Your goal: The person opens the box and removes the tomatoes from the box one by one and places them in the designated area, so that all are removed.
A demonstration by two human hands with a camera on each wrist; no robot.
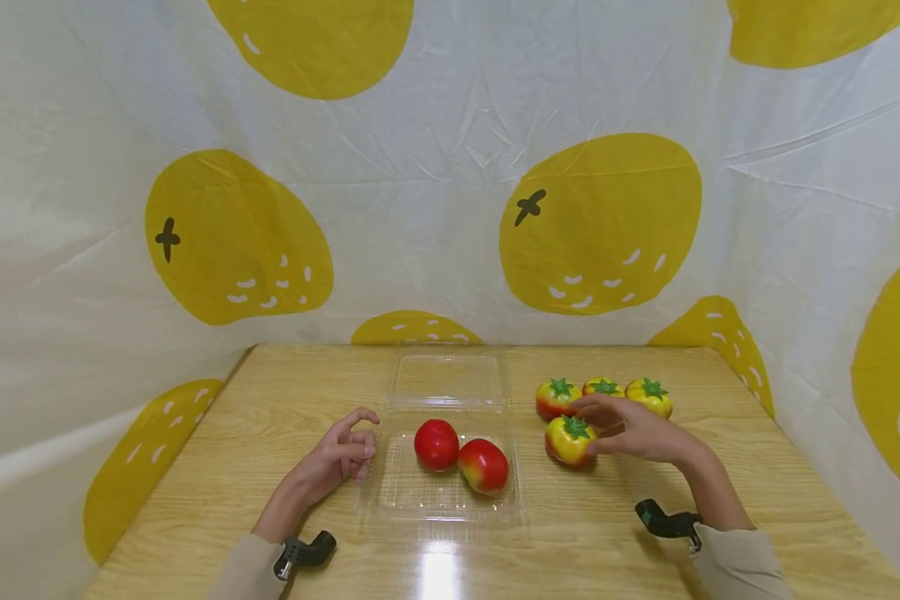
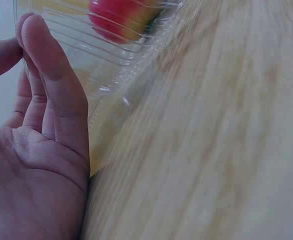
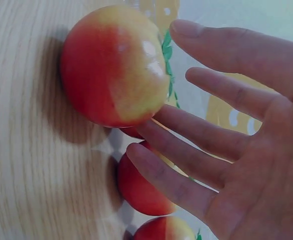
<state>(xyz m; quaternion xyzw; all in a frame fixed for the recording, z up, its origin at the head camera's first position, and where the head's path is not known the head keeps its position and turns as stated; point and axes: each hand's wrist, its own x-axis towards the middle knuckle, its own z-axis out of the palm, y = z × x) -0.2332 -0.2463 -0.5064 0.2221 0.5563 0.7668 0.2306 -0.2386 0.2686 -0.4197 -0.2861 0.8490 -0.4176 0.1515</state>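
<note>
My right hand [image 1: 633, 429] reaches over a red-and-yellow toy tomato [image 1: 567, 446] with a green leafy top. In the right wrist view its fingers spread beside the tomato [image 3: 111, 70], fingertips close to the leafy side, not curled round it. A clear plastic box [image 1: 412, 497] lies with its lid [image 1: 446, 379] folded back, and two toy tomatoes, one red [image 1: 437, 446] and one red-yellow [image 1: 484, 468], sit inside. Beside the box's left wall is my left hand [image 1: 337, 458], fingers loosely bent, holding nothing; its fingers overlap the box wall in the left wrist view.
Behind the right hand are three more toy tomatoes, one at left [image 1: 555, 404], one in the middle [image 1: 602, 387] and one at right [image 1: 651, 398]. They stand on a wooden table [image 1: 292, 392] backed by a white curtain [image 1: 412, 233] with yellow fruit prints.
</note>
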